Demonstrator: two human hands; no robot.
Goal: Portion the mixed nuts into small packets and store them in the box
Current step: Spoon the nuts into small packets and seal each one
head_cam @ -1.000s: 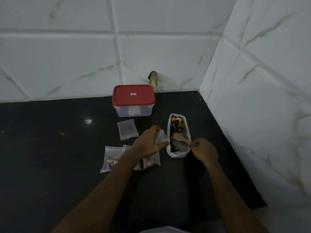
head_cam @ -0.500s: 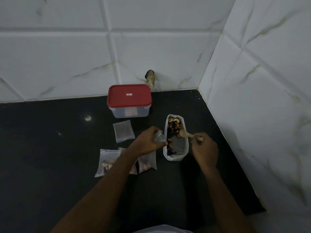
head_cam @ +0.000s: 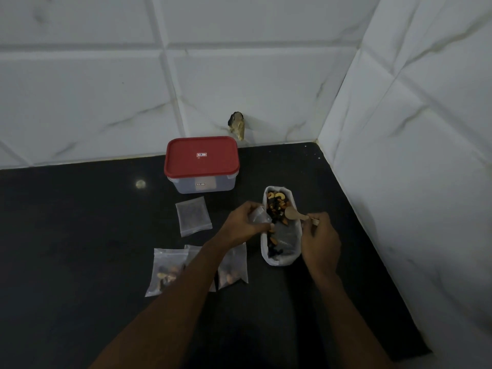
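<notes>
So my left hand (head_cam: 243,223) is pinching a little clear packet (head_cam: 257,215) right at the left edge of the white bag (head_cam: 279,261) that has the mixed nuts (head_cam: 277,202) in it. Can't really tell if the packet's mouth is open, it's too small and dim. My right hand (head_cam: 320,238) has its fingers curled round the handle of a small wooden spoon (head_cam: 295,214), with the bowl of the spoon over the nuts, near the far end of the bag.

On the dark surface (head_cam: 80,235) to the left are three filled packets in a row: one on the left (head_cam: 166,270), one mostly hidden under my left forearm (head_cam: 193,253), and one just beside the bag (head_cam: 234,265). An empty packet (head_cam: 193,219) lies a bit further back. The box (head_cam: 201,183) sits behind that, close to the tiled wall (head_cam: 106,89), red lid (head_cam: 201,158) on.
</notes>
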